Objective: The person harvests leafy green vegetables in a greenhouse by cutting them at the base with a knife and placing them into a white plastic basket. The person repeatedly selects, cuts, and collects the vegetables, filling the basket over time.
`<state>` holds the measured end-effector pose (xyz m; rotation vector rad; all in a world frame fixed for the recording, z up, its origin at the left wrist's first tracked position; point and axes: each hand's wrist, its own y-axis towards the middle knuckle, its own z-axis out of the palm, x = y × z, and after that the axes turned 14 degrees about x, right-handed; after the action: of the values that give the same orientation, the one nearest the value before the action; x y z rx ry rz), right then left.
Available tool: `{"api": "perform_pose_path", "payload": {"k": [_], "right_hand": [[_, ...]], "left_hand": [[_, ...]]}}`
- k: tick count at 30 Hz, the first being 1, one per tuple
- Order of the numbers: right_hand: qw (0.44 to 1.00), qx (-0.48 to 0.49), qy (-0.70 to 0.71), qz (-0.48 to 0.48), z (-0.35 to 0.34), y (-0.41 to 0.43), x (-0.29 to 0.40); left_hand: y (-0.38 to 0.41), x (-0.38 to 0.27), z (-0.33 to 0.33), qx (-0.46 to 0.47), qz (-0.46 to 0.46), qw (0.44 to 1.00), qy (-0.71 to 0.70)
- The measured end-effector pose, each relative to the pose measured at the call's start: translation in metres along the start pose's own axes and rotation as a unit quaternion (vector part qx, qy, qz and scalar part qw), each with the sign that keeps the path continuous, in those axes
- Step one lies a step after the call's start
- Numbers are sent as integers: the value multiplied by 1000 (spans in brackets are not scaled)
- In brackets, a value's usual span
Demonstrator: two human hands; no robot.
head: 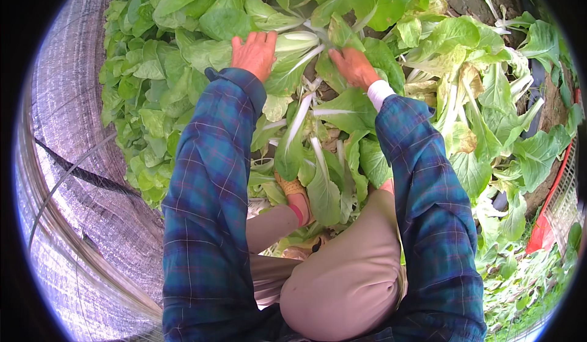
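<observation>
My left hand lies back-up on a leafy green plant with white stalks, its fingers spread a little over the leaves. The plant lies on its side, its stalk base pointing right towards my right hand. My right hand is at the plant's base, among leaves and white stems; its fingertips are partly hidden, so whether they grip anything is unclear. Below and between the hands are loose leaves with long white stalks and a broad green leaf.
Dense leafy greens grow at the left beside a pale mesh sheet. Wilted, yellowing leaves lie at the right. A crate with a red rim stands at the far right. My sandalled foot is among the leaves.
</observation>
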<state>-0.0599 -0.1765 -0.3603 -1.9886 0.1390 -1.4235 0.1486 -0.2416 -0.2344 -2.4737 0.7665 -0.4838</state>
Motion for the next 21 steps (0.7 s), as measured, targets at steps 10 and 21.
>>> {"api": "perform_pose_path", "payload": {"k": [10,21], "right_hand": [[945,265,150,117,-18,-48,-7],[859,15,479,-182,-2,-140,38]], "left_hand": [[-35,-11,8,-97,-23,995,-11],[-137,-83,-42,-177,13,982,-62]]}}
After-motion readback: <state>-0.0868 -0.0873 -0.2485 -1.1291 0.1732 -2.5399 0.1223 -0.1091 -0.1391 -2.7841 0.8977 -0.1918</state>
